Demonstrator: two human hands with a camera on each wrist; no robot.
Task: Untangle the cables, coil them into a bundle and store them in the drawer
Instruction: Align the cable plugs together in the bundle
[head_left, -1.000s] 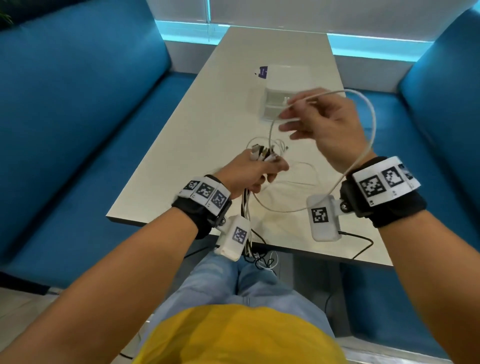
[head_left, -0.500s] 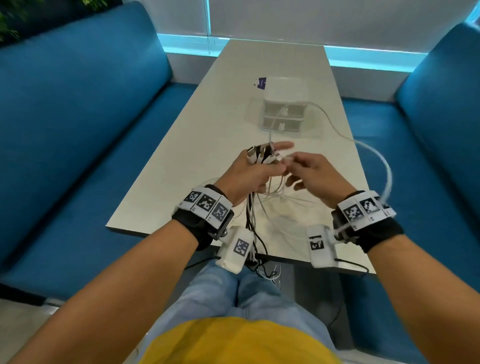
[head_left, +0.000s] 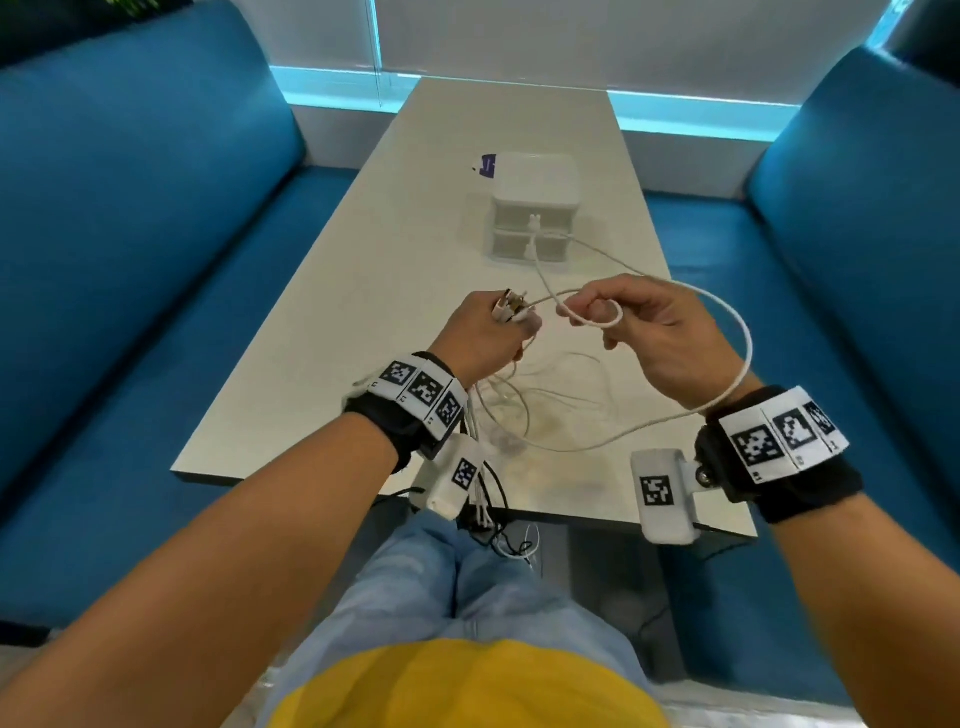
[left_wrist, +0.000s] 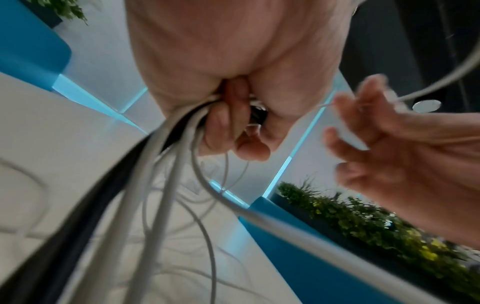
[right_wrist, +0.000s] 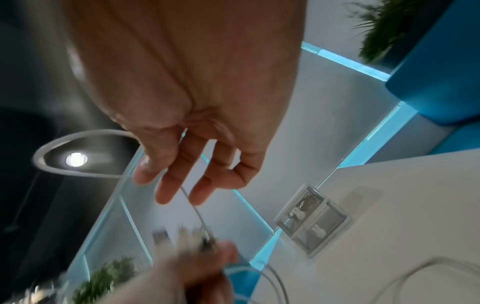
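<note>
My left hand (head_left: 485, 332) grips a bunch of white and black cables (left_wrist: 166, 156) by their plug ends (head_left: 148, 310) above the near part of the table; their lengths hang down over the table edge to my lap. My right hand (head_left: 644, 332) holds a thick white cable (head_left: 737, 338) looped round its fingers, to the right of the left hand. That cable arcs out past my right wrist and back to the left hand. The small white drawer unit (head_left: 535, 213) stands shut further up the table, seen also in the right wrist view as the drawer unit (right_wrist: 311, 220).
Thin white cable loops (head_left: 550, 395) lie on the pale table (head_left: 363, 291) under my hands. Blue sofas (head_left: 130, 260) flank the table on both sides. A small purple label (head_left: 488, 165) lies beside the drawer unit. Cable ends dangle below the table's near edge (head_left: 511, 543).
My right hand has drawn away from the left to the right, carrying a loop of the thick white cable. The left hand keeps its grip on the plug ends.
</note>
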